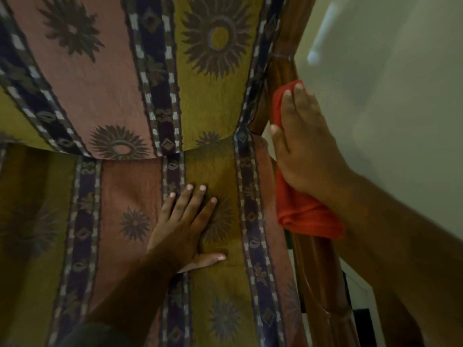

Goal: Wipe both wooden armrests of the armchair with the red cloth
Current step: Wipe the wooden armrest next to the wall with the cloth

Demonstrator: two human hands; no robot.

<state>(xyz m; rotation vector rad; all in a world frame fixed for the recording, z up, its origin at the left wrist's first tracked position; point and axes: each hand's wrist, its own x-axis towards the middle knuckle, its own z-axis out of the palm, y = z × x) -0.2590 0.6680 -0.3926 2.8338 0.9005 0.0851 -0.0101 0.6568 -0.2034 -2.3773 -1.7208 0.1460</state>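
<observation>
The armchair's right wooden armrest (318, 279) runs from the lower right up to the back post at the top. My right hand (305, 149) lies flat on the red cloth (300, 214) and presses it against the armrest near the backrest; the cloth folds over the wood and hangs below my palm. My left hand (185, 226) rests flat with its fingers spread on the patterned seat cushion (120, 196), holding nothing. The left armrest is out of view.
The backrest cushion (112, 71) with sun patterns fills the top left. A pale wall (388, 96) stands close to the right of the armrest. A strip of light floor and a dark object (363, 319) show at the lower right.
</observation>
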